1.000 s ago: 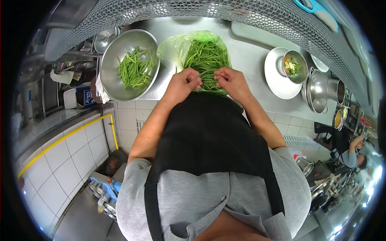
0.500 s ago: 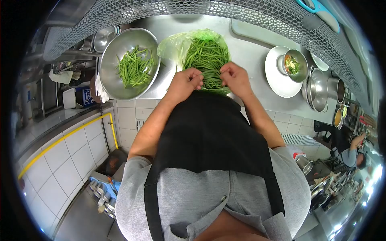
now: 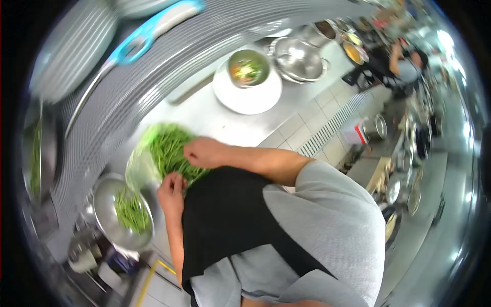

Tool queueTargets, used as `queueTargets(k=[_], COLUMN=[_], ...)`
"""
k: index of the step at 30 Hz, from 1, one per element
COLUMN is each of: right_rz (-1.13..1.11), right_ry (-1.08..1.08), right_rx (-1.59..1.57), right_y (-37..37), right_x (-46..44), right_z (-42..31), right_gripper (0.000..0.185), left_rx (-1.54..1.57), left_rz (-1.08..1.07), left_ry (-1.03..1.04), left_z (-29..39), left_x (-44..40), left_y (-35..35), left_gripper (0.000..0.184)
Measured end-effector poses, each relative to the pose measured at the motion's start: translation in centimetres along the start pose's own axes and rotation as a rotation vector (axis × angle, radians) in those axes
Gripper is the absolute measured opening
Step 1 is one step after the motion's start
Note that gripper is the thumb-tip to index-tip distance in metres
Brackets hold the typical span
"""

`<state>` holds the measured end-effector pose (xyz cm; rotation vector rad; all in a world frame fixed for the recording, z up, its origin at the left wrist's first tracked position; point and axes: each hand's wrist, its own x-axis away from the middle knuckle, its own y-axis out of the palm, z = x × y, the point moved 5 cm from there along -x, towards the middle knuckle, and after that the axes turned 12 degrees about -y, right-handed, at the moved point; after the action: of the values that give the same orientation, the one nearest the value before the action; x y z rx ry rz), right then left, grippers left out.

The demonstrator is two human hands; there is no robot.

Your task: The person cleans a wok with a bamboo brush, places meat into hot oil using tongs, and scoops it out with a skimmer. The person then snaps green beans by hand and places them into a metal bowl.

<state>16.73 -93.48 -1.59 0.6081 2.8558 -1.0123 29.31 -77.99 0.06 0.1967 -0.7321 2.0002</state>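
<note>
A heap of green beans (image 3: pixel 171 146) lies in a thin, pale-green plastic bag (image 3: pixel 138 166) on the steel counter, against the front of my black apron. My left hand (image 3: pixel 172 192) is at the near left side of the heap, fingers curled in and pressed together. Over the right side of the beans, my right hand (image 3: pixel 205 152) is closed with its fingertips pointing down into them. Whatever is between the fingers of either hand is too small or hidden to make out. To the left stands a steel bowl (image 3: pixel 106 207) with more green beans inside.
A white plate (image 3: pixel 245 105) holds a small metal bowl (image 3: pixel 249 64) of chopped food. Beyond it are stacked steel colanders (image 3: pixel 296 59). A wire-mesh shelf overhangs the counter, with blue-handled tongs (image 3: pixel 134 48) on it. Another person (image 3: pixel 404 66) sits at the far right.
My view has swung to the right and tilted, so the counter now runs diagonally and the beans appear lower left. Both hands stay closed at the bean heap.
</note>
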Motion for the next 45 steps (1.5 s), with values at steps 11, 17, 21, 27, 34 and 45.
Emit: queueTargets(k=[11, 17, 21, 27, 34, 45], right_rz=[0.151, 0.049, -0.062, -0.02, 0.15, -0.112], right_ry=[0.298, 0.319, 0.228, 0.283, 0.428, 0.354], right_rx=[-0.783, -0.878, -0.778, -0.669, -0.893, -0.786], right_y=[-2.3, 1.3, 1.2, 2.2, 0.8, 3.0], right_x=[2.6, 2.1, 1.2, 0.9, 0.5, -1.3], right_z=[0.1, -1.7, -3.2, -1.5, -0.3, -4.3], right_gripper=[0.019, 0.013, 0.012, 0.016, 0.009, 0.01], left_rx=[0.76, 0.684, 0.702, 0.531, 0.783, 0.839], left_rz=[-0.233, -0.244, -0.207, -0.073, -0.07, -0.051], left_ry=[-0.123, -0.018, 0.037, -0.004, -0.003, 0.093], left_z=[1.6, 2.1, 1.7, 2.1, 1.9, 1.1], left_x=[-1.2, -1.0, -0.8, 0.2, -0.4, -0.1], left_y=[0.0, 0.2, 0.3, -0.9, -1.8, -1.9], left_gripper=[0.013, 0.016, 0.015, 0.027, 0.014, 0.011])
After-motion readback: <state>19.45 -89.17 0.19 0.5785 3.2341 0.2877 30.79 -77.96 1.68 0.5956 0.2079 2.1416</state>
